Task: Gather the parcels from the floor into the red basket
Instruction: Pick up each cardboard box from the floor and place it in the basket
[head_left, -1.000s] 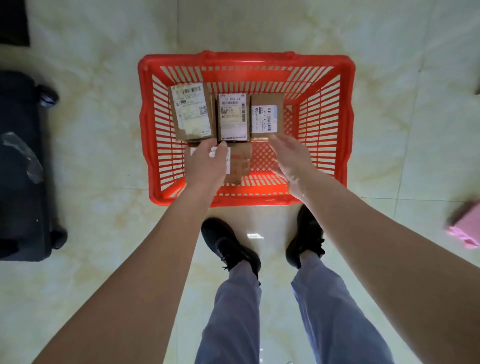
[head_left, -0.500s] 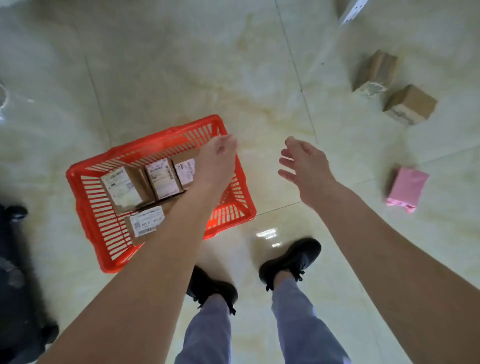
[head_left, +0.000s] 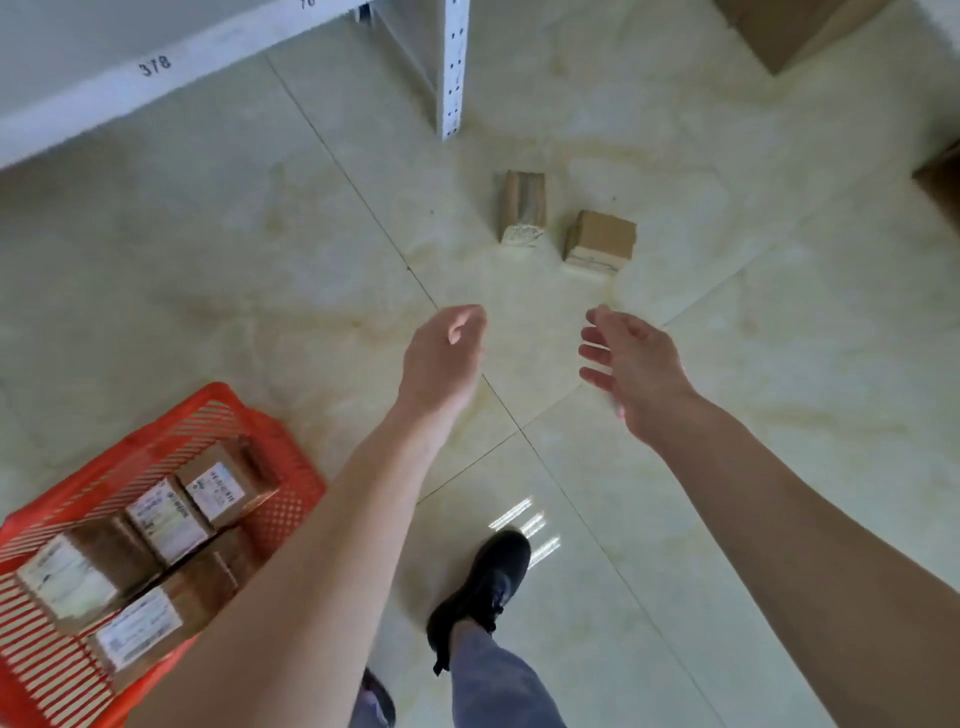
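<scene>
The red basket (head_left: 218, 415) stands on the floor at the lower left, holding several brown labelled parcels (head_left: 218, 486). Two small brown parcels lie on the floor ahead: one narrow box (head_left: 523, 205) and one squarer box (head_left: 601, 239) to its right. My left hand (head_left: 441, 353) hangs in the air with loosely curled fingers and holds nothing. My right hand (head_left: 631, 358) is stretched forward with relaxed, spread fingers, empty too. Both hands are short of the two parcels, well above the floor.
A white metal shelf with its upright post (head_left: 451, 73) stands at the back left. Large cardboard boxes (head_left: 784, 26) sit at the top right and right edge. My black shoe (head_left: 488, 582) is on the glossy tiled floor below the hands.
I have turned away from the basket, which slid to the lower left of the view. Both empty hands left the basket and moved forward toward the two parcels on the floor.
</scene>
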